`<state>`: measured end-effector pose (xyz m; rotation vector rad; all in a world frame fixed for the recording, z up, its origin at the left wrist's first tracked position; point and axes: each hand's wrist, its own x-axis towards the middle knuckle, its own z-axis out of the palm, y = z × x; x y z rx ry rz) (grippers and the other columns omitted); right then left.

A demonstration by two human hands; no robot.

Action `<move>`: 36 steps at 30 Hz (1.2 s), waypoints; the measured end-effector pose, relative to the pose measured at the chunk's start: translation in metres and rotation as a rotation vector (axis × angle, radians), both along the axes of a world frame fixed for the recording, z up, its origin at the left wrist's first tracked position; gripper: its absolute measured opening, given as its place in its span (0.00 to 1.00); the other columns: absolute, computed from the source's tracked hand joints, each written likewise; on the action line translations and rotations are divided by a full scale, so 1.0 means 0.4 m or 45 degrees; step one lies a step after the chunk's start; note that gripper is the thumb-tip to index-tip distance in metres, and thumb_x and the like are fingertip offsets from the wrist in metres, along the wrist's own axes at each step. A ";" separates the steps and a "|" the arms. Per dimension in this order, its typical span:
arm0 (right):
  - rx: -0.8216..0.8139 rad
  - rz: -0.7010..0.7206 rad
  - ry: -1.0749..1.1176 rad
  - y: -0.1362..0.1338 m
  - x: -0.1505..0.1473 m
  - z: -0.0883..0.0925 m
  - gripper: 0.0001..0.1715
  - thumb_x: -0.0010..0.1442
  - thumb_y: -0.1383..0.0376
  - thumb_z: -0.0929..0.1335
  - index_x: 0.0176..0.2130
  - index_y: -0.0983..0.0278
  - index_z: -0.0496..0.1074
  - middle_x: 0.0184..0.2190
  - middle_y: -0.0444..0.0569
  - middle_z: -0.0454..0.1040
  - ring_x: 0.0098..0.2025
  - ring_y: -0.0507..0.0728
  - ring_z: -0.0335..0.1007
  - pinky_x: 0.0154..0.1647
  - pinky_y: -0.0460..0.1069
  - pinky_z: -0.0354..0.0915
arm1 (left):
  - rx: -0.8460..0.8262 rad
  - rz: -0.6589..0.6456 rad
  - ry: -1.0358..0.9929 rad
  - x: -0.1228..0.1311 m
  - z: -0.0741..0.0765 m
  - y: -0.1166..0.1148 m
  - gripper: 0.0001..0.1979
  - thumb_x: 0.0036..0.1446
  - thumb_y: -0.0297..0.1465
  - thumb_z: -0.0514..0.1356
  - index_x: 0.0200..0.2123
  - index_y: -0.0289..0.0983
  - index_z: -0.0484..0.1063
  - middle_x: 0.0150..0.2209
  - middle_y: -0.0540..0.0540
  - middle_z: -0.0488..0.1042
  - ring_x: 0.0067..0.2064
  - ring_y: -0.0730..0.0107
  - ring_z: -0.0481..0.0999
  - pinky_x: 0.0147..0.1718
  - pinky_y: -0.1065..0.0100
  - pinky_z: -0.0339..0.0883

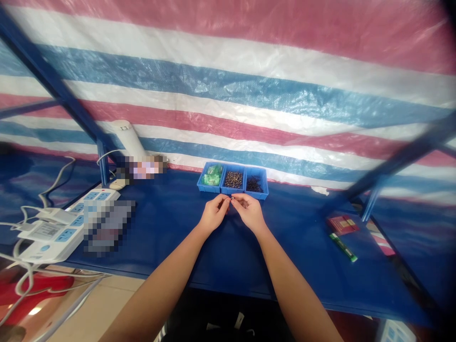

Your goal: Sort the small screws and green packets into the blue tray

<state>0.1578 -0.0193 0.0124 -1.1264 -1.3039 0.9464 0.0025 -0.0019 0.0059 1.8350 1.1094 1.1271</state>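
My left hand (215,212) and my right hand (249,210) meet above the blue table, thumbs and forefingers pinched close together. Between the fingertips is a tiny piece, too small to name; both pinches look closed around it. Just beyond the hands stand three blue bins side by side. The left bin (209,189) contains green packets (211,175). In the middle one lie many small brass-and-dark parts (233,179). Dark, thin screw-like pieces (253,184) fill the right bin (261,195).
A white power strip (67,232) with plugs and cables lies at the left, near a white cylinder (130,140). Blue metal struts (53,71) rise at both sides. On the right are a red packet (342,224) and a green narrow box (343,247). Striped sheeting (228,85) hangs behind.
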 end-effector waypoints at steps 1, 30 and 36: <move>0.000 0.001 0.004 0.000 0.000 0.001 0.18 0.56 0.56 0.71 0.44 0.63 0.78 0.38 0.51 0.80 0.36 0.58 0.77 0.40 0.52 0.73 | -0.004 0.002 -0.010 0.000 -0.001 0.000 0.13 0.65 0.39 0.53 0.36 0.37 0.70 0.25 0.51 0.72 0.26 0.73 0.71 0.29 0.72 0.66; -0.043 0.100 0.218 0.003 0.007 0.011 0.32 0.58 0.59 0.70 0.60 0.56 0.65 0.56 0.51 0.72 0.42 0.57 0.76 0.44 0.54 0.72 | 0.002 0.125 0.153 -0.001 0.003 0.003 0.17 0.67 0.40 0.49 0.35 0.37 0.71 0.23 0.52 0.71 0.25 0.72 0.71 0.29 0.72 0.63; 0.062 -0.219 -0.743 0.007 0.048 -0.005 0.12 0.61 0.65 0.65 0.41 0.60 0.78 0.34 0.48 0.79 0.37 0.58 0.73 0.46 0.53 0.67 | -0.017 0.119 0.202 0.000 0.000 0.004 0.17 0.66 0.42 0.50 0.34 0.38 0.72 0.23 0.52 0.72 0.26 0.72 0.72 0.29 0.72 0.63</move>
